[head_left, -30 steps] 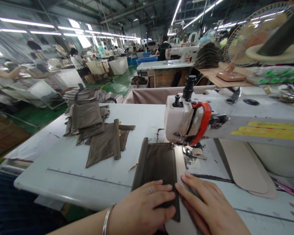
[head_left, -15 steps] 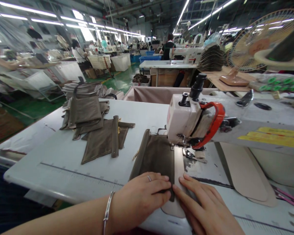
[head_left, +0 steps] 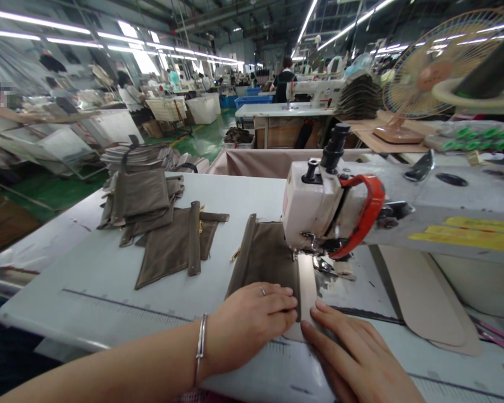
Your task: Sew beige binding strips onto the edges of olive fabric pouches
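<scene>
Under the head of a white sewing machine (head_left: pixel 304 204) lies a dark olive fabric piece (head_left: pixel 269 254), with a folded band along its left side. A pale beige panel (head_left: pixel 308 288) runs beneath its right edge, up to the presser foot. My left hand (head_left: pixel 252 313) rests on the near part of the fabric, fingers stretched out. Beside it, my right hand (head_left: pixel 357 350) lies with fingers extended, its fingertips on the beige panel's right edge. The panel's near end is partly covered by my hands.
Similar olive pieces (head_left: pixel 168 243) lie on the white table (head_left: pixel 109 330), left of the machine, with a stack (head_left: pixel 140 193) behind them. Beige rounded panels (head_left: pixel 424 296) and pink-handled scissors (head_left: pixel 498 336) are at right. A fan (head_left: pixel 430 75) stands behind the machine.
The olive fabric and beige panel have slid away from me under the machine head. Both hands stay on them, the left slightly farther forward. The view has shifted slightly.
</scene>
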The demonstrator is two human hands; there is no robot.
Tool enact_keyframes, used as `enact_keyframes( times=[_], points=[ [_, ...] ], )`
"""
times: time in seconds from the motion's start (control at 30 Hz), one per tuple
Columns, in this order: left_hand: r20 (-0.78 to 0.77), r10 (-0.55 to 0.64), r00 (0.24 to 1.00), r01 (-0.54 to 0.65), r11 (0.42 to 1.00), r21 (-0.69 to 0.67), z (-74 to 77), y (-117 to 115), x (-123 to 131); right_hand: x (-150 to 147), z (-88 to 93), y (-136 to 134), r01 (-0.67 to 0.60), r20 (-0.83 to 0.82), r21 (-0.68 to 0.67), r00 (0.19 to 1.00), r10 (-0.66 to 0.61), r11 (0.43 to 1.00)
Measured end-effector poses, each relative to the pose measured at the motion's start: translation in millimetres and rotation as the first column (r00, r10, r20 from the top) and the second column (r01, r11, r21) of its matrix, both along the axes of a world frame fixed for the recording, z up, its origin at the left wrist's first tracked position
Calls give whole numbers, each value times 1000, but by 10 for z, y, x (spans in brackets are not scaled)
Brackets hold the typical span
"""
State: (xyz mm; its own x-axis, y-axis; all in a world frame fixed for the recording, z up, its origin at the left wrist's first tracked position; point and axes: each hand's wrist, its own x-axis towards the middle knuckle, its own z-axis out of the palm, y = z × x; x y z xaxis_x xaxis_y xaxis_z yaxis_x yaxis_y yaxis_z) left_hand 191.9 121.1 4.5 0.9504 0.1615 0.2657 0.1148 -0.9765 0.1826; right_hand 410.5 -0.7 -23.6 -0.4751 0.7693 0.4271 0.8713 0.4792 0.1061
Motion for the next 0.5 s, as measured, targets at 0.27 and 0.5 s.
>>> enact_keyframes(
  times=[0.27, 0.5],
  points=[
    [37, -52, 998, 50, 997, 50, -16, -3, 27, 9, 1, 4, 0, 37, 11, 999, 0, 1000],
    [4, -42, 999, 41, 995, 93, 51, 50, 84, 15, -9, 24, 30, 52, -13, 998, -30, 999]
  ],
)
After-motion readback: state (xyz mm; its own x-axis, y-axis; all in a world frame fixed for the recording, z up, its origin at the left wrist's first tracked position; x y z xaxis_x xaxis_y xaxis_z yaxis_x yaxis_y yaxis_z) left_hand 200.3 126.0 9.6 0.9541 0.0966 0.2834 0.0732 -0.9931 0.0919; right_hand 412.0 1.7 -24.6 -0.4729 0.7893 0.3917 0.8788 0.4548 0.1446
